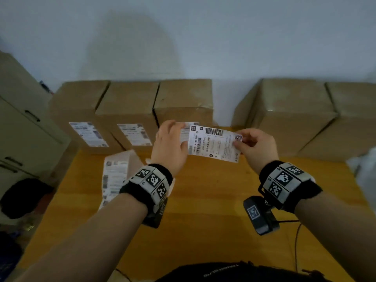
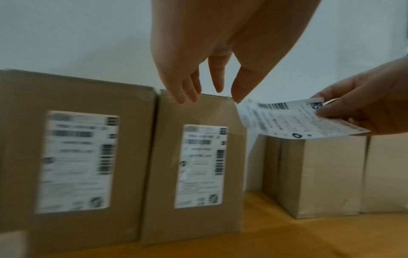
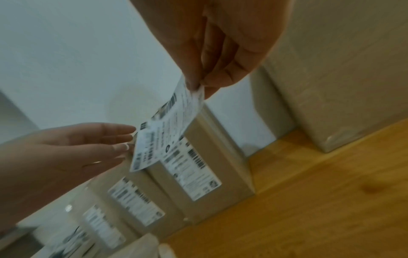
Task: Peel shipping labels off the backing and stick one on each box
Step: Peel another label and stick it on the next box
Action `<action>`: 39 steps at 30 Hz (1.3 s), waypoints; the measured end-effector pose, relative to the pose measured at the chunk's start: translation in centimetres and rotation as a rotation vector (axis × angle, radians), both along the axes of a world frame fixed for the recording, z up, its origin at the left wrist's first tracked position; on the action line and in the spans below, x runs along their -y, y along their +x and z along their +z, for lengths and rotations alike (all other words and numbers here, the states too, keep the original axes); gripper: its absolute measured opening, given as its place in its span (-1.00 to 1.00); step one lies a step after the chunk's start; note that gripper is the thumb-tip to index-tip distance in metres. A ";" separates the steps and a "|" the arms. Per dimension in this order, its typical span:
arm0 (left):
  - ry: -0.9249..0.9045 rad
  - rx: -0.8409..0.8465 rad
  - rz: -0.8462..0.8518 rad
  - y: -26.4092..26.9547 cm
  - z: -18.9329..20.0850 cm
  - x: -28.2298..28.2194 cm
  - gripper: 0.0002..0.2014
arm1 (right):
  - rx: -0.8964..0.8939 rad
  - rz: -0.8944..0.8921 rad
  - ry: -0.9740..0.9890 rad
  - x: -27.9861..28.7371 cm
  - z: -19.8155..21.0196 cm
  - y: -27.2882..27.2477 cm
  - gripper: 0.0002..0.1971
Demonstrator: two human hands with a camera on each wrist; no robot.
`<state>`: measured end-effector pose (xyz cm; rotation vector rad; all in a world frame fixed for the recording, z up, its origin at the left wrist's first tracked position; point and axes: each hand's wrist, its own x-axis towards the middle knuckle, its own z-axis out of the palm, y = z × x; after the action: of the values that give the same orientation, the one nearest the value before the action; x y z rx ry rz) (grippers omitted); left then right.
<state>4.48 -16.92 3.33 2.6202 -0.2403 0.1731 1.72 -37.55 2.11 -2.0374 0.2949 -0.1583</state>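
Observation:
A peeled white shipping label (image 1: 213, 142) (image 2: 293, 120) (image 3: 167, 129) hangs in the air above the table. My right hand (image 1: 237, 142) (image 3: 199, 85) pinches its right end between thumb and fingers. My left hand (image 1: 181, 135) (image 2: 212, 92) has straight fingers, and their tips touch the label's left edge. Three brown boxes (image 1: 128, 102) stand at the back left, each with a label (image 3: 192, 171) stuck on its front. The label on the third box is mostly hidden behind my left hand in the head view. Two bare boxes (image 1: 291, 110) (image 2: 320, 174) stand at the back right.
A backing strip with more labels (image 1: 116, 176) lies on the wooden table (image 1: 203, 200) by my left wrist. A beige cabinet (image 1: 20, 129) stands to the left, and a white bag (image 1: 364, 169) sits at the right edge. There is a gap between the two groups of boxes.

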 end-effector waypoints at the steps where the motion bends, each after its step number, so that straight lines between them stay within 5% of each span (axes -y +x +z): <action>1: -0.021 0.026 -0.048 0.3 0.3 1.3 -0.54 | 0.003 -0.034 -0.005 1.1 0.2 -0.4 -0.89; 7: -0.083 0.030 -0.270 1.5 1.1 8.8 -0.60 | 0.039 -0.301 0.075 7.6 0.1 -2.5 -0.81; 15: -0.165 -0.224 -0.305 3.7 0.9 15.2 -0.48 | 0.132 -0.482 0.381 12.6 1.6 -3.1 -0.84; 20: -0.305 -0.399 -0.297 4.7 0.3 17.3 -0.31 | 0.141 -0.480 0.465 13.5 2.1 -2.2 -0.88; 26: -0.356 -0.402 -0.380 4.7 0.7 18.3 -0.32 | 0.099 -0.469 0.549 14.1 1.6 -1.2 -0.93; 39: -0.144 -0.381 -0.313 5.2 0.7 17.9 -0.42 | 0.137 -0.413 0.746 15.1 1.7 -1.2 -0.83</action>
<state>9.69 -34.86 4.05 2.3756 -0.4756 -0.3970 0.56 -52.63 3.86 -1.2058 0.5874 -0.3789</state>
